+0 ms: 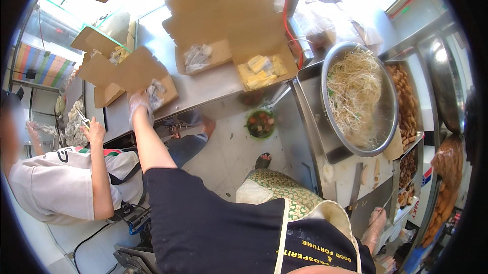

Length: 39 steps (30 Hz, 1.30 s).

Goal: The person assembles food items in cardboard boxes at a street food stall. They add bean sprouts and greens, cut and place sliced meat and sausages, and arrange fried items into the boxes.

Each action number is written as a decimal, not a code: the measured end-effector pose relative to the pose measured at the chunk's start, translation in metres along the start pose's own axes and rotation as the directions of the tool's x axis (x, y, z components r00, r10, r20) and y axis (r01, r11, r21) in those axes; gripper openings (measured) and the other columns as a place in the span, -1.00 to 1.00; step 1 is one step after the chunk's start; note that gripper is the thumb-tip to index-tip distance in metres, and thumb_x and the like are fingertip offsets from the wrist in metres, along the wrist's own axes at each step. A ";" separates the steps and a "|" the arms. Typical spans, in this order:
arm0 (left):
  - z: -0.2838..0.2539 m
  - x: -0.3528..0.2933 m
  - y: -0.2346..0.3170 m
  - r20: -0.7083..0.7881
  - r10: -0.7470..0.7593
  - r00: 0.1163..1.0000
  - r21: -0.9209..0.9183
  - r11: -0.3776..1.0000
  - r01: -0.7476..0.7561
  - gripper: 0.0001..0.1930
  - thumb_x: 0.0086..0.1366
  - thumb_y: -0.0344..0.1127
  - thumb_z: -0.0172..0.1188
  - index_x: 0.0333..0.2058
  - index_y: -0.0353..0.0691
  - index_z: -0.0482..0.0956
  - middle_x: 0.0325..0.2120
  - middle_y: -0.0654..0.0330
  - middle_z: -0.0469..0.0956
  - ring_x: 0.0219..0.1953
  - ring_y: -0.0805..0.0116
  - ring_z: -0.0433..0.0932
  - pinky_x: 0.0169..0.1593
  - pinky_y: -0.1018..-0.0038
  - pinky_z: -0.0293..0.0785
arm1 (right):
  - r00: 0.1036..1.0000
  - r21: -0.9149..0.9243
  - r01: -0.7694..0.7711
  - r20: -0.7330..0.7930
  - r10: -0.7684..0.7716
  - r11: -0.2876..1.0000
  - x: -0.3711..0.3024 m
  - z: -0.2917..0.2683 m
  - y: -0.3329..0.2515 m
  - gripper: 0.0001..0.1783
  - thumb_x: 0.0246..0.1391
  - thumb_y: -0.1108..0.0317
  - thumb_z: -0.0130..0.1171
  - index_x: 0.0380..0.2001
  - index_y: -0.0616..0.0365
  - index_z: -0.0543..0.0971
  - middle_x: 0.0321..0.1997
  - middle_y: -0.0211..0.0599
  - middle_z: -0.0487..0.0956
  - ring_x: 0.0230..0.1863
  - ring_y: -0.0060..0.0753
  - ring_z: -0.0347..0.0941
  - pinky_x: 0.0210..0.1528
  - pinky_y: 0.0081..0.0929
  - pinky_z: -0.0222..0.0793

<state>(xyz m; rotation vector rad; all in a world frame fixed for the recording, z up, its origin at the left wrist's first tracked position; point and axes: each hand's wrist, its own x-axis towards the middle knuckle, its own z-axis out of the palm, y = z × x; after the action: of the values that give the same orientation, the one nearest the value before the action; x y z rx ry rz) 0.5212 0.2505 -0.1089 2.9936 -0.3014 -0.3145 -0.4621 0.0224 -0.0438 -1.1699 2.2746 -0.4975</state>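
Sitting open near the front edge of the steel tabletop (206,88), a brown carton (137,70) holds grey pieces (154,92). By its left side is the gloved left hand (139,104), fingers partly hidden, grip impossible to tell. The gloved right hand (375,225) curls round a thin utensil (389,200).

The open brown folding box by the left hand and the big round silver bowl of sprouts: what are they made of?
The open brown folding box: probably cardboard, matte, judging by its plain tan folded flaps. The big round silver bowl: seemingly metal, perhaps stainless steel or aluminium, given its smooth grey sheen.
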 end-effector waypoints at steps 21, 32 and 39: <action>-0.045 -0.029 0.162 0.013 -0.058 0.998 -0.096 0.994 0.059 -0.39 0.42 0.14 0.09 0.24 -0.17 0.52 0.24 -0.04 0.52 0.23 0.00 0.54 0.25 0.17 0.46 | 0.991 -0.365 -0.004 -0.125 -0.045 0.931 -0.037 -0.017 0.032 -0.77 0.28 0.22 -0.02 -0.29 0.10 0.55 -0.44 -0.35 0.47 -0.44 -0.37 0.34 -0.34 -0.38 0.27; -0.044 -0.039 0.108 0.062 0.034 0.997 -0.123 0.992 -0.026 -0.52 0.50 -0.15 -0.07 0.36 0.03 0.37 0.33 -0.02 0.40 0.34 -0.05 0.42 0.35 0.10 0.35 | 0.995 0.187 -0.096 -0.020 0.101 0.978 -0.039 -0.015 0.089 -0.86 0.36 0.24 0.00 -0.27 0.00 0.47 -0.52 -0.60 0.28 -0.59 -0.65 0.12 -0.56 -0.57 -0.02; -0.057 -0.017 0.048 -0.209 -0.219 0.953 -0.244 0.955 0.166 -0.46 0.39 -0.09 0.08 0.26 -0.22 0.46 0.22 -0.13 0.50 0.32 -0.07 0.44 0.31 0.15 0.36 | 0.975 0.323 -0.221 0.103 0.198 0.920 -0.039 -0.029 0.086 -0.75 0.39 0.15 -0.02 -0.33 0.02 0.49 -0.52 -0.57 0.29 -0.59 -0.63 0.14 -0.55 -0.52 0.02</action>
<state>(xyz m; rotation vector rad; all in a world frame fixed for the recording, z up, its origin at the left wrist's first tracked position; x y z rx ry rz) 0.5085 0.2123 -0.0441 2.7998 0.0503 -0.0077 -0.5151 0.1054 -0.0557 -0.7544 2.1200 -0.7131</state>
